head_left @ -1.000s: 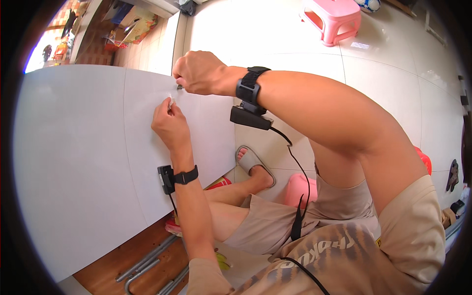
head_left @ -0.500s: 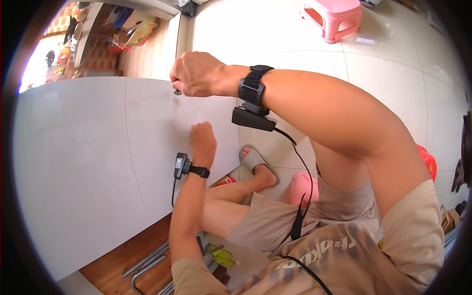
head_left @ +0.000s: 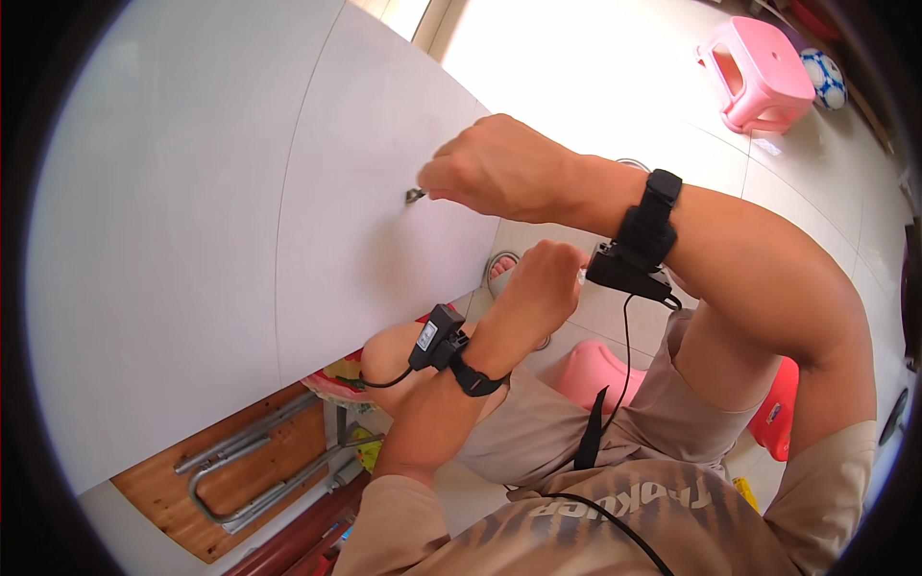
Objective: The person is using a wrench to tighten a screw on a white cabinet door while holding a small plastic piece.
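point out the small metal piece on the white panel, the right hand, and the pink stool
small metal piece [head_left: 414,196], head view, its visible end.
right hand [head_left: 499,165], head view, back of hand.
pink stool [head_left: 759,72], head view, seat top.

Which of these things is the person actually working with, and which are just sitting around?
In use:
- right hand, fingertips pinching a small metal part
- white panel that the part sits on
- left hand, closed near the panel's edge

Just lying about:
- pink stool on the floor
- ball beside it
- folded metal legs on the wooden board under the panel
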